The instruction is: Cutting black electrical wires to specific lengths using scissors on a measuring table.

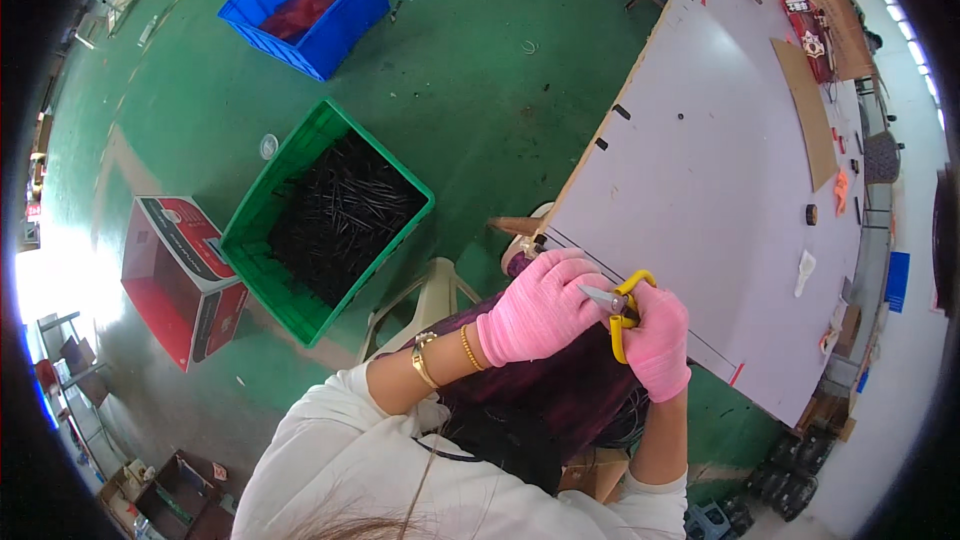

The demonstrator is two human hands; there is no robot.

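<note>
My right hand point(660, 340), in a pink knitted glove, is closed round the handles of a pair of yellow-handled scissors point(630, 312). The metal blades point left and reach my left hand point(537, 310). That hand wears a matching pink glove; its fingers are curled together by the blade tips, and whatever they may hold is hidden. Both hands are over my lap at the near edge of a white table point(700, 190). Thin dark lines run along this edge of the tabletop, with a small red mark point(737, 374) at one end.
To my left, a green crate point(300, 310) holds many thin black pieces point(345, 210). Beside it are an open red-and-white carton point(160, 290) and a pale plastic stool point(425, 300). A blue crate point(350, 25) with a red bag stands farther off. Cardboard point(803, 110) lies on the table.
</note>
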